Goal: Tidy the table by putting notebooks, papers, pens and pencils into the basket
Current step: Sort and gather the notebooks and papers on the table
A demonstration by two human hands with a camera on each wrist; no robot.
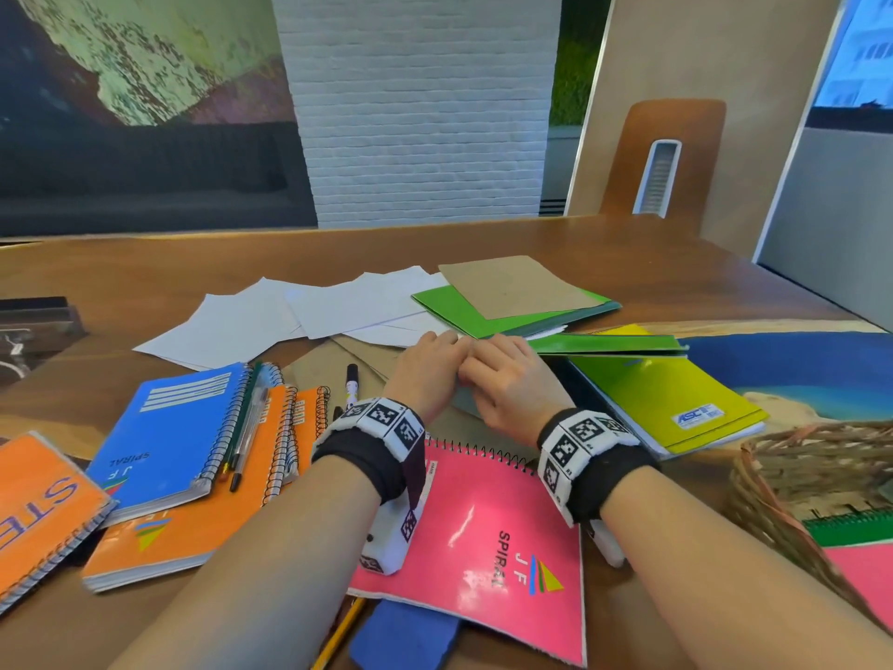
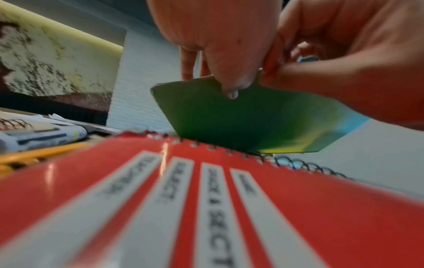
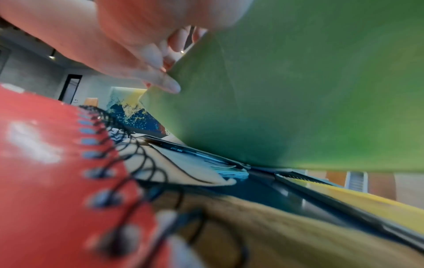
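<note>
Nearest: pink spiral notebook flat on counter, both wrists over it. Basket at right edge, a green-spiral notebook and a pink one inside.

Just beyond the pink spiral: both hands meet on a green notebook. Left hand and right hand touch each other, fingers curled over its near edge. Head view hides the grip; only a grey sliver of the book shows under the hands.

Left wrist view shows it: left thumb on top of the green cover, fingers behind, pinching; near corner is lifted, tilted above the pink spiral binding. Right wrist view: right fingers at the cover's edge, green underside filling the frame, blurred.

Left: blue notebook stacked on orange ones, pens alongside. Far: loose white papers, green folders, brown card.
</note>
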